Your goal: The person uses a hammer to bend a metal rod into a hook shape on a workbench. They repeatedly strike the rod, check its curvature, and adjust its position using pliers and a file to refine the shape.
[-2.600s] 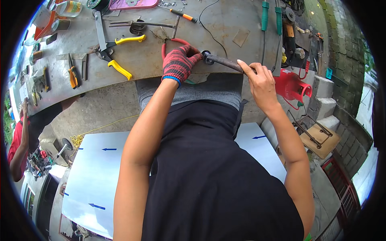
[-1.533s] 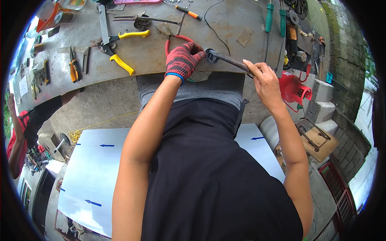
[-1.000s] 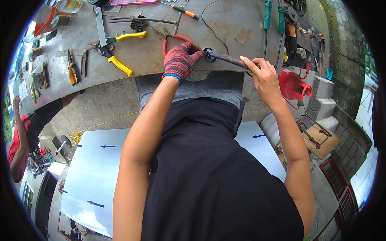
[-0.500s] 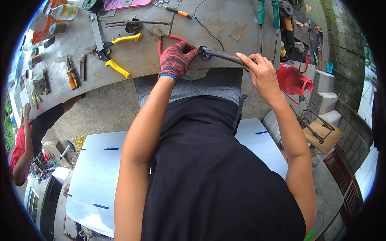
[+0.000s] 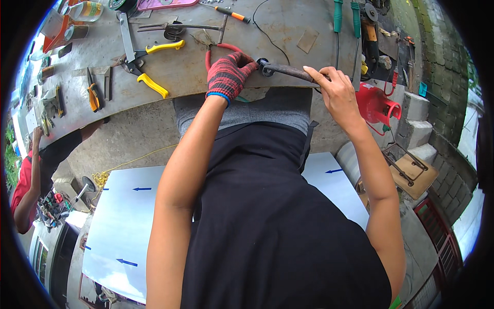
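My right hand (image 5: 337,92) is bare and wrapped round the dark handle of a hammer (image 5: 290,71). The hammer's head end lies low over the metal table (image 5: 190,80), by a round dark piece (image 5: 266,71). My left hand (image 5: 227,76) wears a red and black striped knit glove with a blue cuff. Its fingers are bent together close to the hammer's head. What they pinch, if anything, is hidden. Just beyond the glove lie pliers with red handles (image 5: 209,59), partly covered by that hand.
To the left lie yellow-handled snips (image 5: 153,86), orange pliers (image 5: 93,98) and a small square (image 5: 107,85). Farther back are a T-shaped metal bar (image 5: 198,27), a screwdriver (image 5: 232,14) and a cable. Green-handled leads (image 5: 356,20) hang at right. Another person (image 5: 25,185) stands far left.
The whole view has shifted slightly. Both hands keep nearly the same place and grip, with the hammer still low by the round piece. The person at far left has moved an arm a little.
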`<state>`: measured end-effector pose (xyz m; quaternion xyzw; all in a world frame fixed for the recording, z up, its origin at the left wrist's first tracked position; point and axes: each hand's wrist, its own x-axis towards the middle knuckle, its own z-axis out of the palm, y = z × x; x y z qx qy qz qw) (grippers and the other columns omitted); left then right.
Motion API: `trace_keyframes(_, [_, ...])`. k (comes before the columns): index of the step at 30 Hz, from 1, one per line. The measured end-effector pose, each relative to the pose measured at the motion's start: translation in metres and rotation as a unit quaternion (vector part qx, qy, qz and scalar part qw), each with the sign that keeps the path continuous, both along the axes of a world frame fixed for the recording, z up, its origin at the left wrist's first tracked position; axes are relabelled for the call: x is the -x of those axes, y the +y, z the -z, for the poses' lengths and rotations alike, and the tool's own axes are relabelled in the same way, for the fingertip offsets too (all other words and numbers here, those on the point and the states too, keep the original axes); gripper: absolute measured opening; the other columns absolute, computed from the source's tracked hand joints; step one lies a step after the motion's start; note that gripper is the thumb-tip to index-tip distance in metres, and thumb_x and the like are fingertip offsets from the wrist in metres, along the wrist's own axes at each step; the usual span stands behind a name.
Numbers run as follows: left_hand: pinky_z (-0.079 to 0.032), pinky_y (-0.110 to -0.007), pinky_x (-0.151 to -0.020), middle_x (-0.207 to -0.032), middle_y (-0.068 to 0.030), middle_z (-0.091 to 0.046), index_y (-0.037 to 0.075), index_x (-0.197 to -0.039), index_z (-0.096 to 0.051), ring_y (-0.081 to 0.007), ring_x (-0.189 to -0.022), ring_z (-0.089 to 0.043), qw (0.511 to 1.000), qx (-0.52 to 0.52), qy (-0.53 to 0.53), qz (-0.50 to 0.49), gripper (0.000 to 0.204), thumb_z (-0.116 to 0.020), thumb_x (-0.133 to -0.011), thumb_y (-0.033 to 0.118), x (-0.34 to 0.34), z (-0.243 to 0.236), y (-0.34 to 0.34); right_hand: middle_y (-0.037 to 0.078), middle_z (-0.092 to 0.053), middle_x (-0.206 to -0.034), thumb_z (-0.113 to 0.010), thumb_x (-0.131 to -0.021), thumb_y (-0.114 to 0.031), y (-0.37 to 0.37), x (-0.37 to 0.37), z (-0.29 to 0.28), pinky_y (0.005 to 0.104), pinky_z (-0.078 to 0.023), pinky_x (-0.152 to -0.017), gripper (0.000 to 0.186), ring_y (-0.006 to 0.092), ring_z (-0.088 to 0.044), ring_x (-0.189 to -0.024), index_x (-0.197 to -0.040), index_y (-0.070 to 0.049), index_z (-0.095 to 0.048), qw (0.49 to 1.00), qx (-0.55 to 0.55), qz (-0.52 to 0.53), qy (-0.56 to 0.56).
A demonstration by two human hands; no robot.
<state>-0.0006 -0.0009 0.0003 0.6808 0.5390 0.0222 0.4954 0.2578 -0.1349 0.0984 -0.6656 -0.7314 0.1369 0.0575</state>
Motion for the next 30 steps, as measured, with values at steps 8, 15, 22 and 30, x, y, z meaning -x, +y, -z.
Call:
trace_keyframes(8, [-0.048,-0.036,-0.103,-0.103,-0.0107,-0.079,0.014,-0.111,-0.08,-0.0254,-0.101,-0.074,1.0,-0.024,0.017,0.001,0.036,-0.076,-0.09,0.042,-0.001,-0.003,0.0,0.01,-0.063,-0.107,-0.064,-0.088,0.004,0.002,-0.003,0.0,0.0423,-0.048,-0.085,0.061,0.0294,-0.06,-0.092,-0.143,-0.024,-0.063,1.0,-0.005,-0.008,-0.009])
trace_keyframes(15, [-0.016,-0.042,-0.124,-0.099,-0.0077,-0.079,0.018,-0.11,-0.08,-0.0252,-0.099,-0.074,1.0,0.005,0.007,-0.005,0.038,-0.069,-0.092,0.049,-0.001,-0.001,0.0,0.01,-0.065,-0.102,-0.062,-0.088,0.006,-0.004,-0.005,-0.018,0.0425,-0.051,-0.084,0.059,0.0291,-0.064,-0.091,-0.138,-0.023,-0.067,0.997,-0.003,0.047,0.062])
trace_keyframes(22, [-0.015,-0.04,-0.124,-0.099,-0.0066,-0.08,0.017,-0.108,-0.081,-0.0236,-0.097,-0.074,1.0,0.006,-0.018,-0.018,0.038,-0.069,-0.092,0.05,0.003,0.011,0.0,0.014,-0.069,-0.108,-0.067,-0.091,0.004,-0.022,-0.016,-0.043,0.0328,-0.053,-0.085,0.054,0.0235,-0.069,-0.094,-0.142,-0.013,-0.063,0.952,-0.071,0.213,0.206])
trace_keyframes(30, [-0.052,-0.03,-0.09,-0.103,-0.0048,-0.079,0.008,-0.112,-0.077,-0.0137,-0.095,-0.07,1.0,0.019,-0.009,-0.011,0.033,-0.079,-0.091,0.034,0.003,0.015,0.005,0.016,-0.072,-0.115,-0.07,-0.095,-0.007,-0.05,-0.037,-0.017,0.0368,-0.054,-0.091,0.043,0.0272,-0.071,-0.102,-0.137,-0.004,-0.063,0.906,-0.107,0.341,0.229])
